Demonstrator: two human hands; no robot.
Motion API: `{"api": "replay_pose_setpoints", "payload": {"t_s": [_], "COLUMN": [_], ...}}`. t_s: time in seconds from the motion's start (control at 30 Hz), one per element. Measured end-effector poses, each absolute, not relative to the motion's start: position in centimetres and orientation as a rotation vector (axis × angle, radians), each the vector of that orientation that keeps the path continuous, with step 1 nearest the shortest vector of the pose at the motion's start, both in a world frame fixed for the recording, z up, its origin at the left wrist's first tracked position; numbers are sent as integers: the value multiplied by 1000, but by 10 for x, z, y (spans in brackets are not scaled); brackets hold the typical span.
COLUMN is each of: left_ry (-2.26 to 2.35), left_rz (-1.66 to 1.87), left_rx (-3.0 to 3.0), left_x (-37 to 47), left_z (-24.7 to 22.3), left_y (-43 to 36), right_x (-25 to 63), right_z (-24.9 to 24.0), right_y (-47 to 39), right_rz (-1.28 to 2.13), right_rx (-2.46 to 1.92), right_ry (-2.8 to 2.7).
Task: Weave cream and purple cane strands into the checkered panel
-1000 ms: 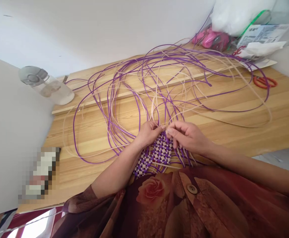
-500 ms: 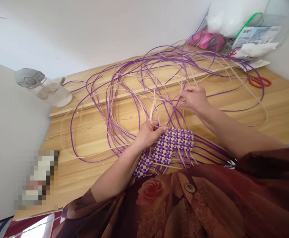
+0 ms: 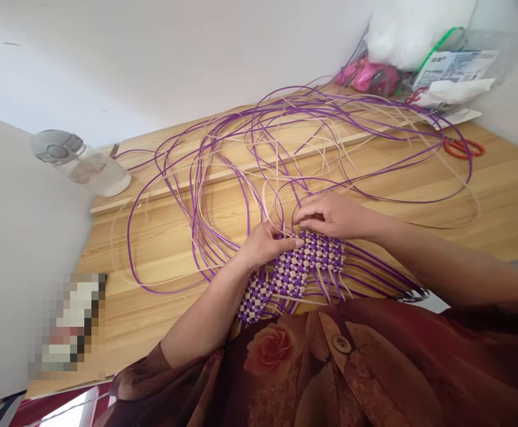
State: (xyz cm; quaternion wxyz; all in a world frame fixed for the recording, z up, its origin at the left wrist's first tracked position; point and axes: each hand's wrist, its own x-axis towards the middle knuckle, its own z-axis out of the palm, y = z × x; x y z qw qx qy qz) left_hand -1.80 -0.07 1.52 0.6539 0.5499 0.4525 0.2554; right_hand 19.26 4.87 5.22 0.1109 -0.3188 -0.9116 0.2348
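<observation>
Purple-and-cream weave [image 3: 291, 276], partly hidden.

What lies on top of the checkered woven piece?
The left hand lies partly on the woven piece; the right hand is at its far edge. Any weave beneath them is hidden.

Woven piece [image 3: 291, 277], purple and cream (checkered)

The left hand [image 3: 265, 244] sits mid-frame, thumb [image 3: 289, 244] pointing right. The right hand [image 3: 333, 216] curls just beside it, fingers [image 3: 309, 210] bent.
</observation>
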Motion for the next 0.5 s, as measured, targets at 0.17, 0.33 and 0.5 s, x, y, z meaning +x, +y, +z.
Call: {"api": "replay_pose_setpoints", "payload": {"t_s": [0.17,0.33,0.5], "left_ry": [1001,1064,1032], "left_rz": [653,692,792], "left_rx": [985,1019,982], "left_x": [-11,-6,-3], "left_z": [14,11,9], "left_y": [-4,-6,-7], "right_x": [195,200,203], "right_z": [66,93,83], "right_y": [46,39,45], "right_rz": [415,929,661], "right_rx": [-921,-977,-1255], "right_ry": [-2830,-2848,-2535]}}
